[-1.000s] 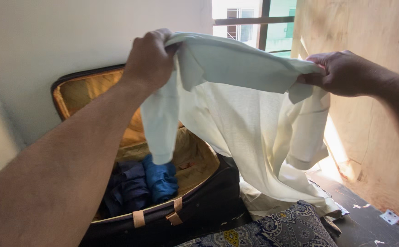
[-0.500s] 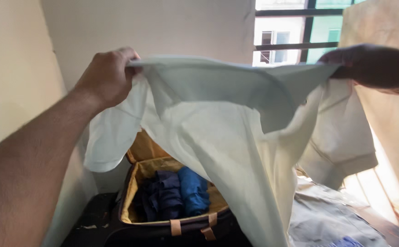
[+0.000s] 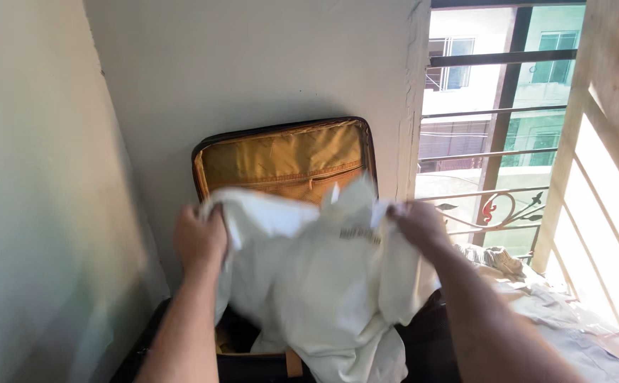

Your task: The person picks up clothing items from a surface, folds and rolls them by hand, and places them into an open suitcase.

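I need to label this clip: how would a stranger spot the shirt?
Find the open suitcase leaning on the wall beside the barred window. The shirt hangs before it, gripped by the left hand and right hand; it alone is pale cream.

head view. the left hand [image 3: 199, 240] and the right hand [image 3: 417, 223] each gripped an upper edge of a pale cream shirt [image 3: 316, 291], which hung bunched between them and was blurred. behind the hands, the raised lid of an open suitcase [image 3: 284, 157], lined in mustard-yellow fabric, leaned against a plain wall [image 3: 252, 64]. the shirt's lower part draped over the suitcase's dark front rim below the hands. to the right of the right hand stood a barred window [image 3: 501, 135] with a scrolled metal grille, and crumpled light cloth [image 3: 536, 298] lay below it.
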